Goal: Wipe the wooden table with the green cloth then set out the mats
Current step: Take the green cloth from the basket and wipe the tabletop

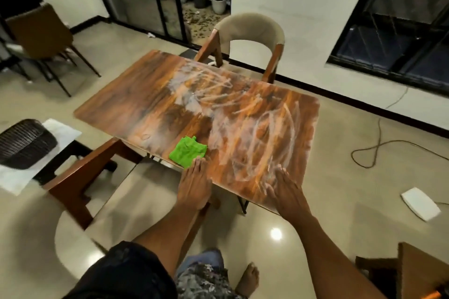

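Note:
The wooden table (155,94) stretches away from me, its right and far parts covered in whitish smear streaks (252,133). A crumpled green cloth (188,152) lies near the table's near edge. My left hand (194,182) is flat with fingers straight, its fingertips at the cloth's near corner, holding nothing. My right hand (286,192) rests palm down, fingers spread, on the smeared near-right part of the table. No mats are clearly in view.
A beige-backed wooden chair (250,31) stands at the far side; another wooden chair (80,177) sits at the near left. A dark woven basket (24,143) on white cloth is left. A cable (379,148) and white device (420,204) lie on the floor right.

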`<state>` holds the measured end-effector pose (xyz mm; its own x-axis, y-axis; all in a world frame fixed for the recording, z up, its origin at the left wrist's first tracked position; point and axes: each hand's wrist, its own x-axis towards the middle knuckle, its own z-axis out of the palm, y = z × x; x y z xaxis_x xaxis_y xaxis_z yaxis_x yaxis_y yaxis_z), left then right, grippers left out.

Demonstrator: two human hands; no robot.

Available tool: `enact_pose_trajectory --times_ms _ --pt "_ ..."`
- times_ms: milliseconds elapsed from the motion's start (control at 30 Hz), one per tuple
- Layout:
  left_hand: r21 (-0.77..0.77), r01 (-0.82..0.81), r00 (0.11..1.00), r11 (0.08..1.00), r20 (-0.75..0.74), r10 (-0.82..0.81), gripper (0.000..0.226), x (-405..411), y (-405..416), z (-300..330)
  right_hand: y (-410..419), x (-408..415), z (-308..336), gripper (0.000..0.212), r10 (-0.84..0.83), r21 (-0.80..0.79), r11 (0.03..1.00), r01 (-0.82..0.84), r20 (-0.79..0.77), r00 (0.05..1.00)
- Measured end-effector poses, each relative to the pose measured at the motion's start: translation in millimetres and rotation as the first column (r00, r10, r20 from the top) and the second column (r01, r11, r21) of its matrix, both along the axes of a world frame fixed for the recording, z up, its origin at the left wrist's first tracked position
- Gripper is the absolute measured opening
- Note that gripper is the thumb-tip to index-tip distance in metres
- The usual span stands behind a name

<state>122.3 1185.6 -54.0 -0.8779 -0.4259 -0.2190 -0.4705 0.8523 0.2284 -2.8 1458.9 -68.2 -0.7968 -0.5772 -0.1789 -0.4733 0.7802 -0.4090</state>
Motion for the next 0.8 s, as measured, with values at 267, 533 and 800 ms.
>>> enact_pose_trajectory --times_ms 267,533,800 --pt "-0.012 -0.146 0.987 0.989 0.066 0.147 0.068 4.6 -41.2 -4.0 -71.4 -18.0 -17.1 0.081 0.188 0.002 0.982 -0.189 0.076 0.979" --pt "-0.025 -0.123 0.99 0.992 0.07 0.125 0.067 -42.0 -118.3 -25.8 -160.0 -50.5 -19.9 0.089 0.225 0.059 0.971 -0.232 0.103 0.969" --pt "-0.061 -0.051 0.994 0.997 0.098 0.057 0.068 -83.3 -211.3 -87.8 -314.4 -47.7 -84.7 0.069 0.261 -0.013 0.965 -0.261 0.033 0.965"
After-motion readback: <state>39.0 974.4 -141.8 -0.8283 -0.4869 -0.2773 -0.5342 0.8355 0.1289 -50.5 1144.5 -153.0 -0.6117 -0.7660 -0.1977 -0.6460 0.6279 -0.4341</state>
